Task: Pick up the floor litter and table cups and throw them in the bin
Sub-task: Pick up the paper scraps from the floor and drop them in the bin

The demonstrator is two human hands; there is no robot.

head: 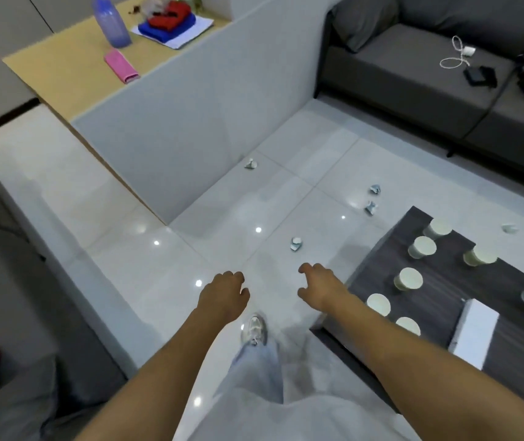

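Note:
Several crumpled paper cups lie on the white tiled floor: the nearest one (296, 243) just beyond my hands, a pair (372, 198) farther right, one (250, 164) by the grey partition and one (509, 229) past the table. Several upright white paper cups (409, 278) stand on the dark low table (445, 313) at the right. My left hand (225, 297) and my right hand (319, 286) are stretched forward above the floor, fingers loosely curled, holding nothing. No bin is in view.
A grey partition wall (171, 128) stands ahead at the left, with a wooden desk (63, 71) behind it. A grey sofa (429, 74) runs along the far right. A white box (473, 332) lies on the table. My shoe (254, 329) is on the floor below my hands.

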